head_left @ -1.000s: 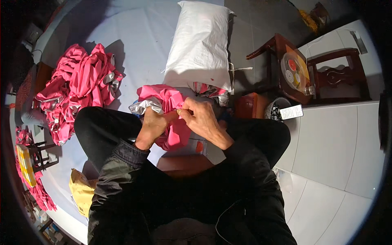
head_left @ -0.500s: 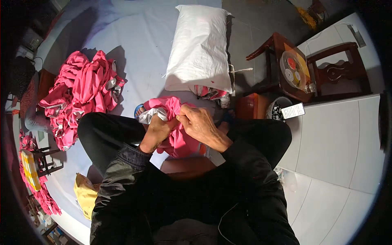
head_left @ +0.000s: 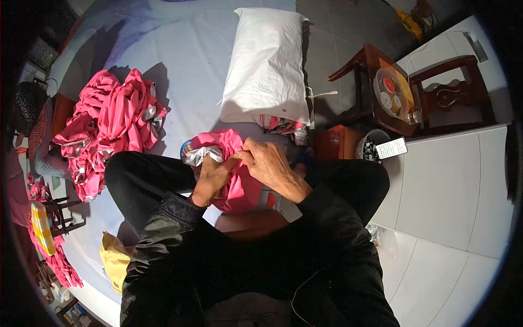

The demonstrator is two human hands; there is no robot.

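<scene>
Head view: nearest is one pink cloth with a silver inner side, lying bunched between the person's knees, just before the near end of the white sack. Two hands are on it. Fingers of the right hand pinch a fold close to the thumb of the left hand; the left fingers seem closed around the bunched cloth, though most of them are hidden. I judge this cloth to be light, soft and limp, not fragile; its silver side looks smooth and may slip a little. A firm pinch on a fold, one hand at each side, should hold it well.

Going outward from the sack, I count one yellow bag, nearer and to its left; one round bin at its near right, with one flat white thing at the rim; one big heap of pink cloth to its left, whose pieces I cannot count; and, to its right, one wooden chair bearing one clear tray, where three coloured discs show.
</scene>
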